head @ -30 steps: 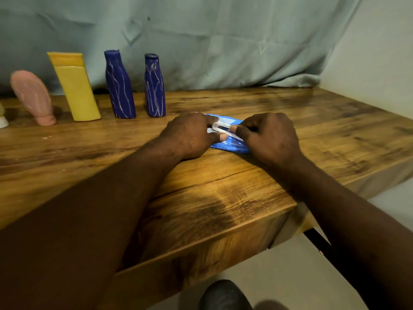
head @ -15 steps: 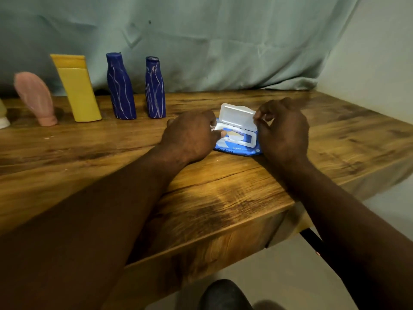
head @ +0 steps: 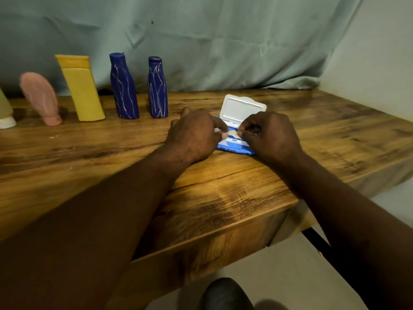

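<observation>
A blue wet wipes pack (head: 234,149) lies flat on the wooden table (head: 223,198), near its front right part. Its white flip lid (head: 242,108) stands open, tilted back toward the curtain. My left hand (head: 194,135) grips the pack's left end with curled fingers, thumb tip at the opening. My right hand (head: 272,135) covers the pack's right end, and its fingertips pinch a small pale tab (head: 232,133) in the opening. Whether that tab is a wipe or a seal I cannot tell.
Along the back left stand a pink tube (head: 41,99), a yellow tube (head: 81,90) and two dark blue bottles (head: 124,88) (head: 157,88). A pale cloth hangs behind them. The table's front edge runs diagonally, with a dark leg (head: 317,240) and floor below.
The lid was flipped up by my right hand. That hand has since come down from the lid to the opening and pinches there. My left hand stayed on the pack.
</observation>
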